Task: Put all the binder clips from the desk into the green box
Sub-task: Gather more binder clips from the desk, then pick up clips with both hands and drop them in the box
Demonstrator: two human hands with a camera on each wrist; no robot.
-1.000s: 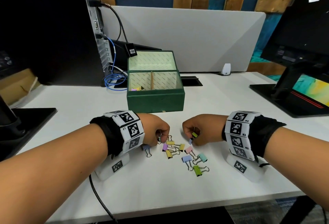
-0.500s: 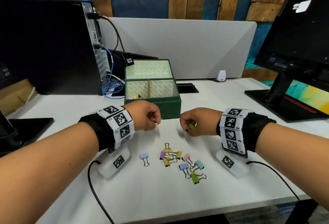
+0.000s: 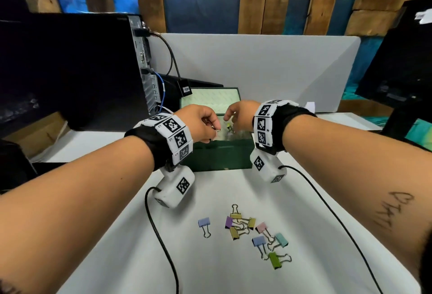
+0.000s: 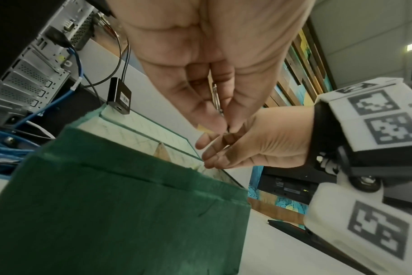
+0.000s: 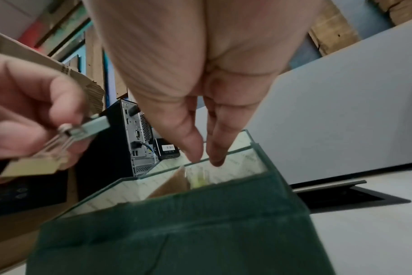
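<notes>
Both hands are hovering over the open green box [image 3: 219,158], which is standing on the table [image 3: 233,270]. The left hand [image 3: 201,123] is above the left part of the box, with its fingers curled and pinching two clips [image 5: 59,148] by their wire handles; in the right wrist view one clip is grey-green and one is pale yellow. The right hand [image 3: 238,116] is above the right part of the box, with its fingers [image 5: 214,148] loose and pointing down, holding nothing. Under these fingers a yellow-green clip [image 3: 230,127] is showing blurred inside the box, right of the divider [image 5: 174,182]; whether it is lying or falling I cannot tell. In front of the box, nearer to the person, a group of coloured clips [image 3: 254,233] is lying on the table, and one blue clip [image 3: 204,223] is lying apart, to the left of the group.
</notes>
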